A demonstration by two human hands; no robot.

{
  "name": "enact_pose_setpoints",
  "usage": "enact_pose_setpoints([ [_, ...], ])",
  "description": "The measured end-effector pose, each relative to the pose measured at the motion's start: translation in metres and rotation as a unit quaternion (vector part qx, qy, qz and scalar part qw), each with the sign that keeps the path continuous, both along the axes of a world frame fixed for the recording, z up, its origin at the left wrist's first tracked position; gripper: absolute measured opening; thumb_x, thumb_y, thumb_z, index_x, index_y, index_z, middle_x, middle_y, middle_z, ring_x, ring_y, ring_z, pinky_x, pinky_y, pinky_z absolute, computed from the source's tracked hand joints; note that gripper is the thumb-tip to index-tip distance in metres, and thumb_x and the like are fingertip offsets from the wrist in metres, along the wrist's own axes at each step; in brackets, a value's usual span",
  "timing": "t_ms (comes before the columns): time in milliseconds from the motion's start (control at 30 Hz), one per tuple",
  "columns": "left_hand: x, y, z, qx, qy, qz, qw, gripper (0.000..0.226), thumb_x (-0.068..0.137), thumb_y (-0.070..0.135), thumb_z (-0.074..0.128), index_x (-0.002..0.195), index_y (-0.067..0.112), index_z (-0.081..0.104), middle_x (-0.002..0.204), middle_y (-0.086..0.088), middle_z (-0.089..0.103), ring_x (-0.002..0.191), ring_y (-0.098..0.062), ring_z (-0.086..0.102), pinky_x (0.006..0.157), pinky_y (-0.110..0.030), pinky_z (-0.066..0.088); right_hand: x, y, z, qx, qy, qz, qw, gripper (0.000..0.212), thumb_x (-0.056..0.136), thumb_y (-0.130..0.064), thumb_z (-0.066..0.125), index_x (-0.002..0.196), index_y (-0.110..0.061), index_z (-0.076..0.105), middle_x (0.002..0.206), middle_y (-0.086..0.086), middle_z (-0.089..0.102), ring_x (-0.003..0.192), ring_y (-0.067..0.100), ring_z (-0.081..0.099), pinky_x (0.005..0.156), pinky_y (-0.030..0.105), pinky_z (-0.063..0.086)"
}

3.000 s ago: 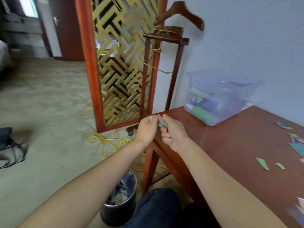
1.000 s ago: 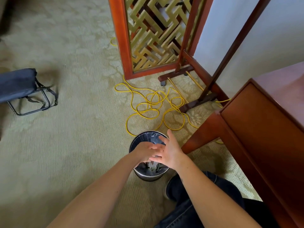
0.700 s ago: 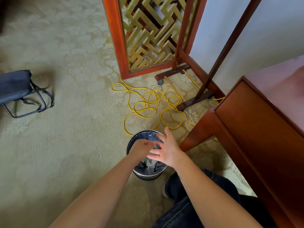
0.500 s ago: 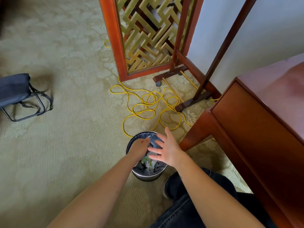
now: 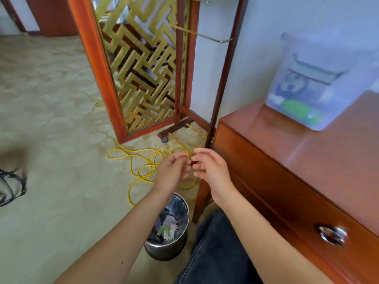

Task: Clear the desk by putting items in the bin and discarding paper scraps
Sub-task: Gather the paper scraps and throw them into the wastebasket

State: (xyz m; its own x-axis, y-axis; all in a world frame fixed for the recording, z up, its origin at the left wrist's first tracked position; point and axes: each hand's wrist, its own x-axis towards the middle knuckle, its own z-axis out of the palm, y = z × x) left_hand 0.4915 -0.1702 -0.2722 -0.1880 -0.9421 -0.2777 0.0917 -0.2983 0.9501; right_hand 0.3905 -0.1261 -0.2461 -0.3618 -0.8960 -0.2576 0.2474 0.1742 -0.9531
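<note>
- My left grip [image 5: 172,171] and right grip [image 5: 211,171] are both hanging open in front of me, fingers loosely curled, fingertips almost meeting, nothing pinched in either one.
- They're hovering above the floor, up and a bit beyond the trash can [image 5: 164,251], not touching it.
- The paper scraps [image 5: 167,228] are sitting down inside that trash can, white, grey and green bits on the dark liner.
- My knee in dark jeans [image 5: 215,253] is resting just beside the can.
- The table [image 5: 307,160] is running along my right, and its drawer pull [image 5: 332,235] is catching the light.
- The clear plastic bin [image 5: 307,89] is sitting on the far end of the table by the wall, with green and blue stuff inside, too blurry to name.
- A yellow cable [image 5: 131,158] is lying looped on the carpet past my grips, near the lattice screen [image 5: 143,68].
</note>
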Motion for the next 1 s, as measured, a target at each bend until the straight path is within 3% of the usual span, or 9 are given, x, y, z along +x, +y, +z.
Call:
enact_pose_setpoints([
  [167,-0.023,0.028,0.062,-0.074,0.032,-0.031,0.996,0.020,0.096,0.007,0.047,0.095,0.018,0.063,0.082,0.000,0.065,0.068,-0.008,0.059,0.063,-0.022,0.050,-0.025,0.043,0.057,-0.106,0.022,-0.050,0.993,0.019,0.094,-0.006,0.051,0.100,-0.011,0.069,0.069,0.002,0.056,0.052,0.011,0.045,0.049,0.023,0.035],
  [367,-0.078,0.078,0.112,-0.137,0.045,-0.146,0.979,0.019,0.097,0.010,0.048,0.100,0.015,0.066,0.083,-0.001,0.068,0.072,-0.009,0.063,0.070,-0.024,0.053,-0.076,0.115,0.103,-0.176,0.077,-0.106,0.976,0.021,0.093,-0.003,0.049,0.098,-0.009,0.069,0.069,0.003,0.055,0.049,0.012,0.043,0.046,0.024,0.032],
  [633,-0.176,0.136,0.139,-0.160,0.031,-0.265,0.950,0.019,0.096,0.010,0.049,0.102,0.015,0.067,0.089,-0.003,0.070,0.076,-0.012,0.064,0.073,-0.025,0.054,-0.167,0.202,0.129,-0.161,0.141,-0.228,0.950,0.023,0.092,-0.003,0.049,0.092,-0.014,0.069,0.069,0.002,0.058,0.047,0.007,0.043,0.044,0.015,0.032],
  [867,-0.254,0.169,0.142,-0.206,-0.011,-0.373,0.905,0.016,0.093,0.009,0.053,0.097,0.019,0.065,0.089,-0.001,0.070,0.081,-0.013,0.066,0.079,-0.028,0.054,-0.233,0.242,0.130,-0.108,0.183,-0.258,0.942,0.021,0.093,-0.002,0.049,0.096,-0.007,0.070,0.072,0.005,0.058,0.049,0.007,0.043,0.042,0.013,0.032],
  [1000,-0.288,0.170,0.139,-0.241,-0.043,-0.406,0.881,0.015,0.090,0.011,0.058,0.096,0.023,0.065,0.091,-0.001,0.069,0.079,-0.010,0.066,0.070,-0.022,0.052,-0.262,0.245,0.129,-0.092,0.203,-0.272,0.936,0.020,0.090,0.000,0.050,0.093,-0.005,0.070,0.069,0.003,0.058,0.046,0.005,0.044,0.042,0.012,0.032],
])
